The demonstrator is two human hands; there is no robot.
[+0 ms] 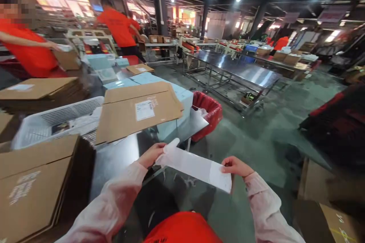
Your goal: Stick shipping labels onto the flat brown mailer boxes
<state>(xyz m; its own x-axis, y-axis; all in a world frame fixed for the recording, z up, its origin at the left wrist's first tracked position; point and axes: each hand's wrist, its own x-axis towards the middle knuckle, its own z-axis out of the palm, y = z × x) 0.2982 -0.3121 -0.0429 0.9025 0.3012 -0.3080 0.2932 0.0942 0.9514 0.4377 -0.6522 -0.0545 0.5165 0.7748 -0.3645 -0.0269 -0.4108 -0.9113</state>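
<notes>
A long white strip [194, 165], thin and slightly see-through in its middle, is stretched between my hands in front of my body. My left hand [152, 155] pinches its left end, where the material bunches into a loose white tuft. At the other end, my right hand [235, 167] grips the upper edge between thumb and fingers; a squarer, more opaque white section hangs there. Whether the strip is a plastic sleeve or label backing I cannot tell. Close beyond my left hand lies the metal table [119, 159].
Flattened cardboard boxes [122, 110] with a label lie over pale blue boxes [182, 97]. A white basket [31, 129] and stacked cartons [37, 193] stand left. A red-lined bin [212, 115] is past the table corner. Co-workers in orange shirts [118, 26] work behind.
</notes>
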